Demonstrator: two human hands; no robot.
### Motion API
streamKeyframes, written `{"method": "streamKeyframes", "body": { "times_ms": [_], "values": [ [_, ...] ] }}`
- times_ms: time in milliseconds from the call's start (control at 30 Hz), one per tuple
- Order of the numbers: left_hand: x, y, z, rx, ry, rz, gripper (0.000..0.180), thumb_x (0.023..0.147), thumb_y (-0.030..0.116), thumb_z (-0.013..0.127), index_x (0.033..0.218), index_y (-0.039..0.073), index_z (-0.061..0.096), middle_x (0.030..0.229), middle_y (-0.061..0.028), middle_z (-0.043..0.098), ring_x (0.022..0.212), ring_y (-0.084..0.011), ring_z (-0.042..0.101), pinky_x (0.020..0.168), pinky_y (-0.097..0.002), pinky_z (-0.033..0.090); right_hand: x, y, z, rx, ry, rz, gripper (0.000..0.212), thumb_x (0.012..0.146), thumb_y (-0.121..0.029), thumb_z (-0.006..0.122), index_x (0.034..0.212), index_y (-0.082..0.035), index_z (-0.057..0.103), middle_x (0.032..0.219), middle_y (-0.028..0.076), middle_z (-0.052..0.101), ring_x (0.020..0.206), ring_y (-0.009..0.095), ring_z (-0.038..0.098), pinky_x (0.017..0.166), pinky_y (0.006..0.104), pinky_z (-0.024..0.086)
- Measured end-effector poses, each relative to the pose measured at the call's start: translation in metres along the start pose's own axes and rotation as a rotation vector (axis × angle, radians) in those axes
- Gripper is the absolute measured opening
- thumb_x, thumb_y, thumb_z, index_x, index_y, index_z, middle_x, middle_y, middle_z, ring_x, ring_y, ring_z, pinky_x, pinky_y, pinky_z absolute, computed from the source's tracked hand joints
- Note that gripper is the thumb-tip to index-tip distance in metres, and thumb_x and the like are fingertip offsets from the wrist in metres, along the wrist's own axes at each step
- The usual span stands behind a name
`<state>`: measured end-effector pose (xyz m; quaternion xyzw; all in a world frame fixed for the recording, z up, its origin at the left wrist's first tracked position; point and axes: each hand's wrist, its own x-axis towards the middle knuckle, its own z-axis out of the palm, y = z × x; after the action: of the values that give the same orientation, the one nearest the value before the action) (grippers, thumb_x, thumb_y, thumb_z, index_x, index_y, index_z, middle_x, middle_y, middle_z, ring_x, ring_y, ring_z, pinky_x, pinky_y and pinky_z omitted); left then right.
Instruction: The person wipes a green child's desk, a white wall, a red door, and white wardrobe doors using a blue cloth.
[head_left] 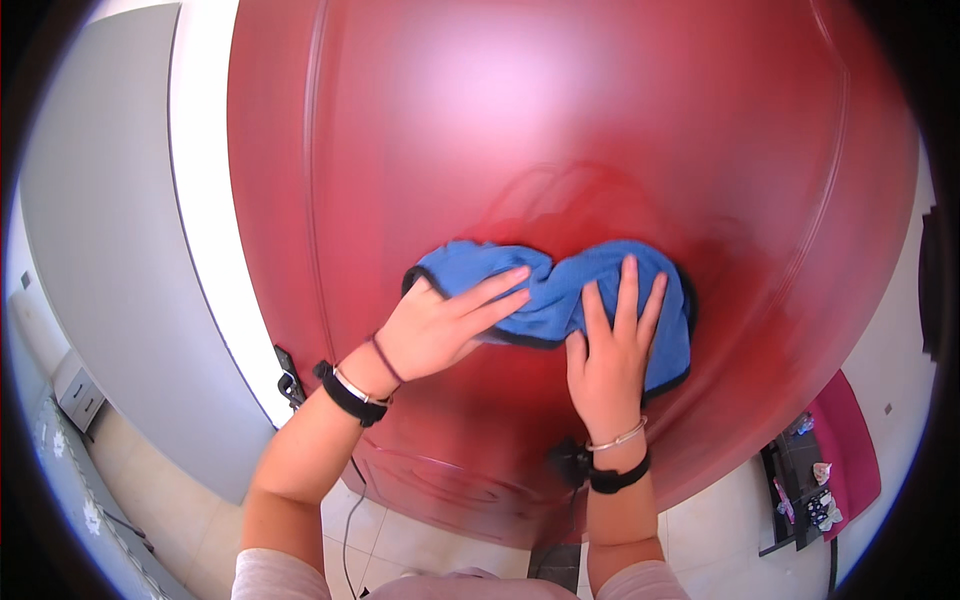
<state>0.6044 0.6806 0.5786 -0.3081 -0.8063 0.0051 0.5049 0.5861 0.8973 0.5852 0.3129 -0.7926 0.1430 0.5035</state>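
Note:
A blue cloth (548, 298) with black edging lies bunched against a large red door panel (420, 150). My left hand (440, 320) presses on the cloth's left part, its visible fingers stretched out to the right. On the right part, my right hand (618, 345) lies flat with fingers spread and pointing up. Neither hand's fingers visibly wrap round the cloth, though what lies under its folds is hidden. Smeary darker red streaks (590, 185) show on the panel just above the cloth.
A grey panel (110, 200) stands to the left beside a white frame edge (205, 150). A black door handle (288, 378) sits low at left. A cable (348, 525) hangs to the tiled floor. At right are a black shelf table (798, 470) and a magenta seat (845, 440).

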Motion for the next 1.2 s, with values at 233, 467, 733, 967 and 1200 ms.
{"method": "streamKeyframes", "body": {
  "times_ms": [233,467,733,967,1200],
  "values": [
    [0.033,-0.053,-0.026,0.113,0.114,-0.021,0.056,0.069,0.013,0.066,0.122,0.014,0.049,0.137,-0.0063,0.039,0.122,-0.0276,0.04,0.092,-0.0415,0.035,0.089,-0.031,0.0,-0.044,0.128,-0.147,0.046,0.074,-0.003,0.061,0.119,-0.005,0.052,0.139,0.016,0.03,0.129,0.046,0.02,0.102,0.0471,0.028],
    [-0.039,-0.049,0.008,0.023,0.102,-0.157,0.057,0.067,0.016,0.069,0.12,0.011,0.049,0.135,-0.0096,0.04,0.122,-0.0339,0.038,0.097,-0.0494,0.031,0.051,-0.058,0.047,0.056,0.009,-0.164,0.047,0.074,-0.003,0.059,0.12,-0.004,0.051,0.139,0.018,0.029,0.128,0.048,0.021,0.104,0.048,0.026],
    [-0.084,-0.087,-0.031,0.015,-0.007,-0.394,0.068,0.07,0.008,0.065,0.132,0.01,0.039,0.141,-0.0142,0.03,0.128,-0.0363,0.03,0.104,-0.0454,0.024,0.061,-0.075,0.054,0.233,-0.057,-0.253,0.046,0.071,0.003,0.061,0.116,-0.005,0.055,0.138,0.017,0.032,0.129,0.046,0.021,0.103,0.0452,0.029],
    [-0.078,-0.107,-0.032,-0.033,0.201,-0.44,0.063,0.075,0.003,0.059,0.133,0.006,0.036,0.143,-0.0155,0.026,0.132,-0.0371,0.023,0.106,-0.0451,0.019,0.106,-0.124,0.075,0.275,0.048,-0.303,0.049,0.072,0.003,0.061,0.119,-0.003,0.051,0.14,0.018,0.029,0.13,0.045,0.019,0.103,0.0444,0.028],
    [-0.146,-0.066,0.042,-0.059,0.248,-0.772,0.055,0.072,0.008,0.056,0.126,0.003,0.042,0.135,-0.0199,0.033,0.128,-0.0436,0.023,0.102,-0.0529,0.019,0.042,-0.132,0.13,0.436,-0.156,-0.344,0.046,0.073,0.0,0.058,0.119,-0.003,0.052,0.139,0.018,0.031,0.128,0.045,0.023,0.105,0.0456,0.025]
  ]
}}
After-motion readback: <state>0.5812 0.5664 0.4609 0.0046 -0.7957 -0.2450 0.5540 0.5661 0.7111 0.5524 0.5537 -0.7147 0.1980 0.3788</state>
